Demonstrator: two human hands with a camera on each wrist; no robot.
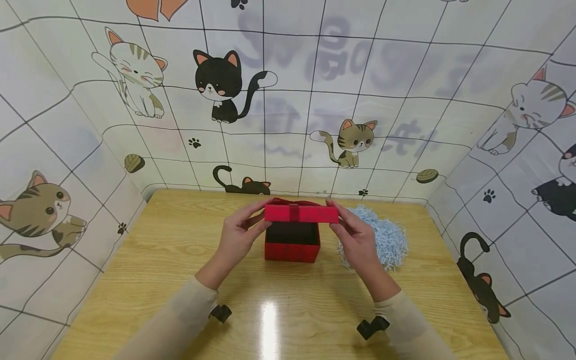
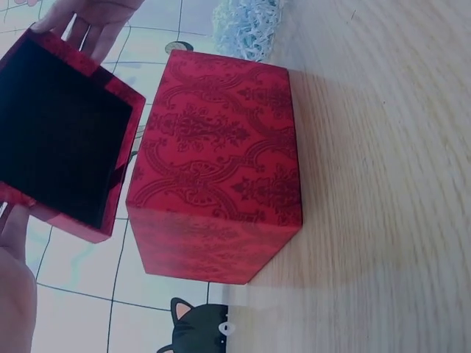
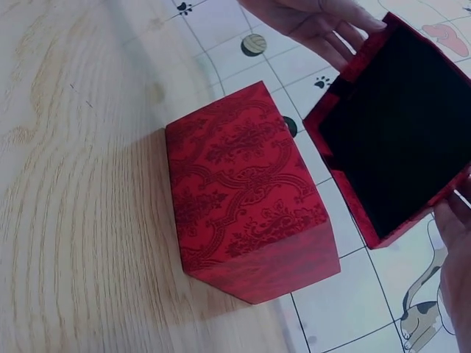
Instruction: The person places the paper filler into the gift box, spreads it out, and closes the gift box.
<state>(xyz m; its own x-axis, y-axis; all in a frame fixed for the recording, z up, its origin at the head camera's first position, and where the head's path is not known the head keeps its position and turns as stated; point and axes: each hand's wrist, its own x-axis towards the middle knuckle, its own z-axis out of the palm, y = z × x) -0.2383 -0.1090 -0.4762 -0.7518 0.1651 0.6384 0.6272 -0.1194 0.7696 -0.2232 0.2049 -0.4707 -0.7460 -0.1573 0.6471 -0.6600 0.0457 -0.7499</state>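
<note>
Both hands hold a red box lid (image 1: 315,214) with a dark red ribbon bow on top, raised above a patterned red box (image 1: 292,252). My left hand (image 1: 237,232) pinches the lid's left side between thumb and fingers. The lid's right side is gripped by my right hand (image 1: 357,240). Beneath the lid, the box stands upright on the table with its dark inside partly showing. Both wrist views look at the lid's black underside, tilted, apart from the box. The box bottom (image 2: 213,140) carries a dark damask pattern on its sides.
A heap of light blue shredded paper (image 1: 387,240) lies on the wooden table (image 1: 180,240), right of the box and partly behind the right hand. A cat-printed tiled backdrop (image 1: 288,125) rises behind and at both sides of the table.
</note>
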